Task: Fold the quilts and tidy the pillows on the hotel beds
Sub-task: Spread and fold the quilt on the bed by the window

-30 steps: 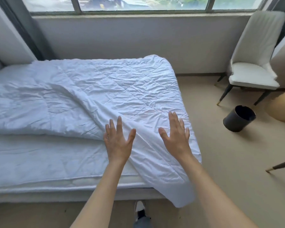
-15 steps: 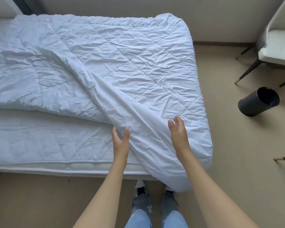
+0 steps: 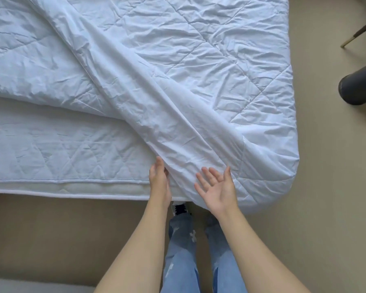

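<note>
A white quilt (image 3: 188, 66) lies crumpled across the bed, one flap folded back diagonally, its near right corner hanging over the mattress edge (image 3: 61, 188). My left hand (image 3: 159, 182) sits edge-on at the left side of the hanging flap, fingers touching the fabric. My right hand (image 3: 217, 187) is palm up with fingers spread, just in front of the same flap, holding nothing. No pillows are in view.
A dark round waste bin (image 3: 359, 85) lies on the beige floor (image 3: 336, 187) to the right of the bed. A chair leg (image 3: 359, 32) shows at the top right. My legs in blue jeans (image 3: 184, 250) stand close to the bed's side.
The view has tilted down and closer to the bed. Both hands came off the quilt top and dropped to the bed edge; the right hand turned palm up.
</note>
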A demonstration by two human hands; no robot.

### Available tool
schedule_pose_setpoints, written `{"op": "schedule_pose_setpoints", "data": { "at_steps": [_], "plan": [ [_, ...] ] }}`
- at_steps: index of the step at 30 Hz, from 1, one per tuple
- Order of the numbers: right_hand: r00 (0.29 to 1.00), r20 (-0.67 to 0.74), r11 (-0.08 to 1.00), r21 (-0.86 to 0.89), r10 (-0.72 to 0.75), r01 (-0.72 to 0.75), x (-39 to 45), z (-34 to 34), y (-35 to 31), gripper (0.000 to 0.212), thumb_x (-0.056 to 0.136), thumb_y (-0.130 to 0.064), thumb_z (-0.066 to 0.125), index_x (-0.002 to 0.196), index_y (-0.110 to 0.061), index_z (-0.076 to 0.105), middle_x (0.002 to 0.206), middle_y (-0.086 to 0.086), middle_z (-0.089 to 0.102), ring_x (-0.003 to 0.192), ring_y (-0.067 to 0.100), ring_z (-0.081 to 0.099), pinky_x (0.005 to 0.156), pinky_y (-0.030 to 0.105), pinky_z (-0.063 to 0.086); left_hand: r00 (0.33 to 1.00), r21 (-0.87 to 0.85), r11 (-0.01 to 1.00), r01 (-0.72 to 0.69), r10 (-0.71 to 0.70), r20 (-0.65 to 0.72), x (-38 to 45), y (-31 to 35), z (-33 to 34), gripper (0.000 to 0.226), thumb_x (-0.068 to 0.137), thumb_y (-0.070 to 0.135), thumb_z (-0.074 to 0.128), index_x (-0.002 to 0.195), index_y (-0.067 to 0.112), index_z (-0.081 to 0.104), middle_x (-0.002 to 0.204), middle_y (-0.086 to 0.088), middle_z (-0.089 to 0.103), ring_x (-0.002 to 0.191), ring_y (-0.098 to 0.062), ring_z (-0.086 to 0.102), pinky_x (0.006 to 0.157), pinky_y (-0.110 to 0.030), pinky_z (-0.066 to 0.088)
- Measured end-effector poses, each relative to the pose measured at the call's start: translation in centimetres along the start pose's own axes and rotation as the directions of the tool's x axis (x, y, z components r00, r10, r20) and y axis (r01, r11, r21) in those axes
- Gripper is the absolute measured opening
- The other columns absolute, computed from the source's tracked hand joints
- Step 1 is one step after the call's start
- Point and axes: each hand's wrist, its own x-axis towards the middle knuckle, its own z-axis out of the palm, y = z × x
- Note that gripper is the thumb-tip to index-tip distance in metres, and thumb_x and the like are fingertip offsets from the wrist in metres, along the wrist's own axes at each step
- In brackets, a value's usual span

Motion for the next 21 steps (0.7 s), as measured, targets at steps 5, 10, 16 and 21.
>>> {"op": "schedule_pose_setpoints", "data": {
  "at_steps": [5,10,16,21],
  "plan": [
    [0.991,-0.043,0.987,0.098,0.129,-0.124,0.8,-2.4,3.8,0.074,0.098,-0.066,0.042,0.132,-0.001,0.057,0.125,0.017,0.071,0.122,0.033,0.064,0.11,0.054,0.043,0.997,0.0,0.997,0.074,-0.074,0.011,1.7,-0.2,1.8,0.056,0.092,0.05,0.065,0.127,0.006,0.058,0.123,-0.012,0.071,0.114,-0.026,0.068,0.099,-0.044,0.055],
    [0.973,-0.056,0.918,0.346,0.225,-0.193,-0.1,-2.9,6.9,0.084,0.093,-0.07,0.045,0.136,0.002,0.052,0.13,0.021,0.063,0.117,0.035,0.061,0.111,0.055,0.042,0.992,-0.104,0.987,0.123,-0.125,-0.014,0.9,0.1,3.8,0.065,0.082,0.04,0.082,0.129,0.003,0.056,0.12,-0.015,0.072,0.103,-0.029,0.074,0.077,-0.044,0.062],
    [0.988,-0.092,0.685,0.728,0.121,-0.016,0.2,-2.4,5.3,0.084,0.09,-0.073,0.048,0.139,-0.005,0.05,0.139,0.022,0.056,0.132,0.038,0.052,0.113,0.058,0.037,0.959,-0.204,0.954,0.218,-0.17,0.228,-1.2,0.5,5.9,0.063,0.086,0.048,0.073,0.131,0.005,0.062,0.126,-0.017,0.07,0.118,-0.033,0.066,0.103,-0.051,0.051],
    [0.982,-0.185,0.451,0.881,0.047,0.144,1.6,-1.4,2.8,0.068,0.096,-0.066,0.05,0.136,-0.012,0.06,0.133,0.019,0.065,0.122,0.04,0.06,0.1,0.052,0.051,0.932,-0.196,0.948,0.249,-0.18,0.313,-2.4,1.6,8.3,0.06,0.089,0.051,0.068,0.129,0.006,0.063,0.125,-0.017,0.07,0.12,-0.034,0.065,0.106,-0.052,0.048]
  ]
}}
